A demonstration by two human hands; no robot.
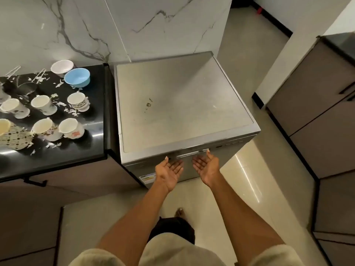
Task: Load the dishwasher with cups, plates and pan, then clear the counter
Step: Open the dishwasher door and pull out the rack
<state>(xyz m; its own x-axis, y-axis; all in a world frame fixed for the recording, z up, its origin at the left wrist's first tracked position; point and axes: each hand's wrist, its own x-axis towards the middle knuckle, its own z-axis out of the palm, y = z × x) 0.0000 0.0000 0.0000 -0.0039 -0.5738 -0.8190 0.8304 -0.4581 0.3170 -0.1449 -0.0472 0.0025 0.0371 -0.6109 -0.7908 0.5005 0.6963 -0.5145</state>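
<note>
Hands reach, palms up, to the closed dishwasher (184, 104) door handle (192, 153): left hand (169, 169) and right hand (207, 167), fingers straight, gripping nothing. Cups (75, 101) stand on the tabletop (92, 148) beside it.

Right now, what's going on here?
A person stands at a closed dishwasher, both palms up under its handle: left hand and right hand, fingers straight, neither gripping anything. The door isn't open yet. Nothing is loaded: cups, a blue bowl and a white bowl sit on the black counter to the left, among scattered white scraps.
</note>
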